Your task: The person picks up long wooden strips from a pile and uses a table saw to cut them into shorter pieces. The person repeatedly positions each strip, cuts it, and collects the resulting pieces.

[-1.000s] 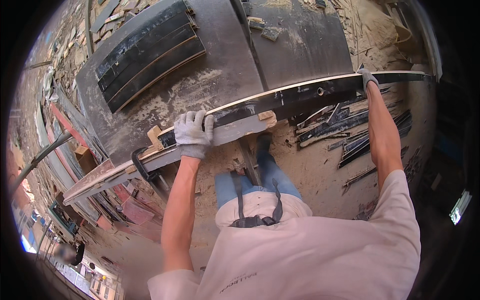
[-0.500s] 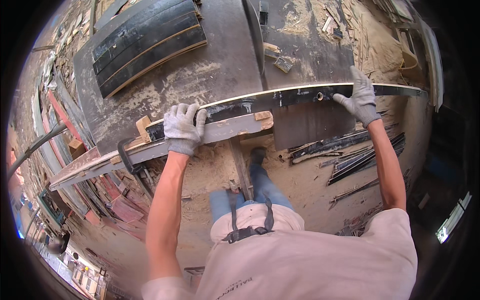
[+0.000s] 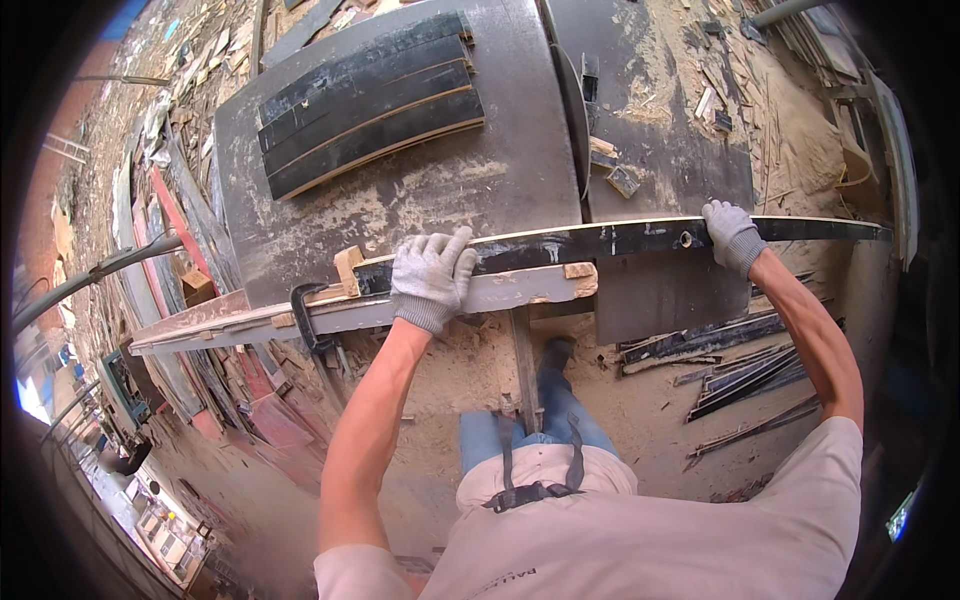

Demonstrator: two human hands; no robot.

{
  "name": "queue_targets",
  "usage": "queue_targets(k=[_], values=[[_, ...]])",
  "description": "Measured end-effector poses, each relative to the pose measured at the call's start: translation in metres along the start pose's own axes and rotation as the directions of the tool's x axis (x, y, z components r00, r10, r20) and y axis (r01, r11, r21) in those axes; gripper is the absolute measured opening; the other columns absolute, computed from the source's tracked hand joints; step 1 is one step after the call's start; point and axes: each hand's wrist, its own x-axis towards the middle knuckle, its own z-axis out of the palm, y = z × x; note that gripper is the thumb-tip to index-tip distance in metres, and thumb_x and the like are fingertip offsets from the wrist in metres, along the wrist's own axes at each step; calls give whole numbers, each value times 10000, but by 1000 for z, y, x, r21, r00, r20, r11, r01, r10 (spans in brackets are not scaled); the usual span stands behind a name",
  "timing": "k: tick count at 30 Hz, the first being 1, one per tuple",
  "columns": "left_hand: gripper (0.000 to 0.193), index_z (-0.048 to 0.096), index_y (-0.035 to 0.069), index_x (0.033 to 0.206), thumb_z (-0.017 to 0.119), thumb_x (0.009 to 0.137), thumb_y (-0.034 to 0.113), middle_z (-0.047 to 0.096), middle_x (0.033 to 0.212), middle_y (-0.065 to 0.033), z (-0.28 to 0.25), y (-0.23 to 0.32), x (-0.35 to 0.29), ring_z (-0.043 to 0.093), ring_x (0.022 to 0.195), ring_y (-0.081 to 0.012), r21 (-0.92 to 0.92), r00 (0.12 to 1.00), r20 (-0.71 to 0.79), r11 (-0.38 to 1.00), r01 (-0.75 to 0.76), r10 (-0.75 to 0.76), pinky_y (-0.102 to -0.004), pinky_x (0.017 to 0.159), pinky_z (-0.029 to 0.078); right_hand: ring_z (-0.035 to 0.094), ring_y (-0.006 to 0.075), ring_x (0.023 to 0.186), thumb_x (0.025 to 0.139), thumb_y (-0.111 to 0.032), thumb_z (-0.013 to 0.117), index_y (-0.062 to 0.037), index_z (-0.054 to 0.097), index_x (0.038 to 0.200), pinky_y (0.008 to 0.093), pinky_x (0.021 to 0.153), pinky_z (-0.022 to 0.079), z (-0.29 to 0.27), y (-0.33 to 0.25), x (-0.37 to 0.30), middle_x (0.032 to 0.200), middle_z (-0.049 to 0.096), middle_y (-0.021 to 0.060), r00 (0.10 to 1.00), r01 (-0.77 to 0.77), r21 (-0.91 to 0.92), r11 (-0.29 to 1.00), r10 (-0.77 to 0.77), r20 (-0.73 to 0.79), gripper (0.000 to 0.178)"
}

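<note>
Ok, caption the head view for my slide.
Gloved left hand and right hand on a long black board along a dusty table.

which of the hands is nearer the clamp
Left: the left hand is on the board, just right of the clamp; the right hand is on it too, much farther right.

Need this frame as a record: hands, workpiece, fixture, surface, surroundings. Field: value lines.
left_hand: left hand, gloved, on the workpiece near its left end; grip tightness unclear
right_hand: right hand, gloved, at the workpiece's upper edge, farther right
workpiece: long dark strip with a round hole just left of the right hand
fixture: grey rail with a black clamp on it; wooden block at the strip's left end
surface: dark tabletop, dusty, bearing a stack of dark boards
ground: dark offcuts, lower right
</note>
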Motion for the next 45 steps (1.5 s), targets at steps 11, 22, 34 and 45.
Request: queue_targets(k=[11, 22, 34, 45], values=[[203, 718, 115, 1101, 645, 990, 269, 666, 984, -99, 7, -2, -5, 621, 949, -319, 25, 998, -64, 1000, -8, 9, -467, 849, 485, 662, 337, 1105, 670, -66, 827, -39, 579, 1150, 431, 949, 554, 14, -9, -1, 1142, 645, 170, 995, -63, 12, 998, 64, -77, 541], [198, 715, 135, 1099, 637, 1008, 292, 678, 979, -99, 12, -4, -6, 632, 949, -332, 54, 996, -84, 998, -17, 21, -465, 834, 491, 675, 357, 1070, 642, -22, 795, -32, 568, 1105, 436, 892, 572, 17, -7, 0, 1111, 646, 185, 987, -56, 40, 998, 61, -150, 516], [227, 745, 128, 1065, 634, 1012, 319, 714, 1006, -109, 14, -1, -10, 663, 970, -341, 69, 996, -88, 998, 2, 4, -465, 844, 513, 708, 395, 1067, 675, -14, 798, 13, 620, 1137, 451, 879, 591, 18, -13, -7, 1108, 695, 247, 984, -62, 80, 995, 75, -163, 496], [326, 728, 167, 1076, 514, 1053, 412, 714, 1093, -113, 12, 0, -10, 650, 1062, -332, 168, 997, -44, 983, 68, -61, -483, 911, 496, 649, 400, 1085, 678, 34, 703, -28, 569, 1130, 453, 928, 549, 56, -27, -49, 1119, 638, 203, 969, -96, 194, 976, 137, -206, 475]])
